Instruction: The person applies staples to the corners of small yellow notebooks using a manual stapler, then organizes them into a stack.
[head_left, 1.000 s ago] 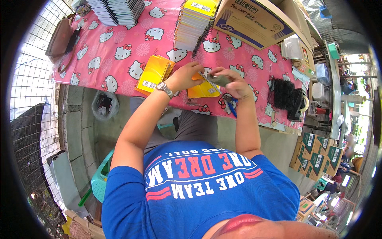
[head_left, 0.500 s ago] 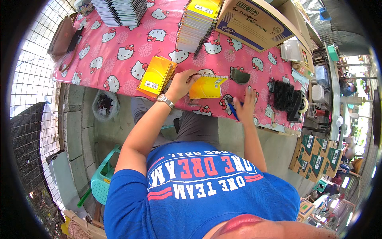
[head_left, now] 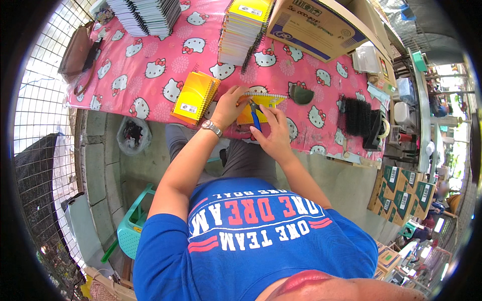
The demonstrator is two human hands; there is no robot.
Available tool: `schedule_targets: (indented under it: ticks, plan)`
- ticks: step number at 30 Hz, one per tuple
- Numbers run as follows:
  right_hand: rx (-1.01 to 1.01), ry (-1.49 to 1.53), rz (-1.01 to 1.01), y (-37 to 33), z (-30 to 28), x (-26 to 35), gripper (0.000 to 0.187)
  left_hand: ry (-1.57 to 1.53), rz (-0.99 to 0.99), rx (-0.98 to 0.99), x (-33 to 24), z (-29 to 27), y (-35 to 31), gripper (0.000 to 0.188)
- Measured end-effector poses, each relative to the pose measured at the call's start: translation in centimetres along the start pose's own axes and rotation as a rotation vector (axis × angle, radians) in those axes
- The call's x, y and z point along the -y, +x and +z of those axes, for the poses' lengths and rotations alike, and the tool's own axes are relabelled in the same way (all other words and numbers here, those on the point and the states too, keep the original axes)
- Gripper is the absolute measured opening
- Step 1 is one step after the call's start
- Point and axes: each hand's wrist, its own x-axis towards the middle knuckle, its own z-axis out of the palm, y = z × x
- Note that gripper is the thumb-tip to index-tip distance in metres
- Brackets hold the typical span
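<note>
A small yellow spiral notebook lies on the pink tablecloth in front of me, its wire coil along the far edge. My left hand, with a watch on the wrist, pinches the left end of that coil. Blue-handled pliers are in my right hand, their jaws up at the coil's left end beside my left fingertips. My hands cover part of the notebook. Left of them is a small pile of yellow spiral notebooks. A dark green rounded object rests just past the notebook's right end.
A tall stack of yellow notebooks and a cardboard box stand at the back. Black wire coils and a tape dispenser are at the right. More notebooks and a brown bag occupy the far left.
My right hand has picked up the pliers from the table on the right and brought them left to the notebook's coil. My left hand stays at the coil's left end.
</note>
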Motion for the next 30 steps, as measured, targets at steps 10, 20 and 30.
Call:
schedule_targets:
  ticks: [10, 20, 30]
  plan:
    - [0.081, -0.15, -0.008, 1.2, 0.7, 0.6, 0.051, -0.006, -0.006, 0.008, 1.5, -0.3, -0.1, 0.025]
    - [0.073, 0.067, 0.251, -2.0, -2.4, -3.6, 0.054, -0.203, -0.12, -0.411, -2.7, -5.1, -3.3, 0.021]
    - [-0.384, -0.883, 0.469, -2.3, -12.3, -21.9, 0.037, 0.766, -0.376, -0.448, 1.6, -12.0, -6.3, 0.03]
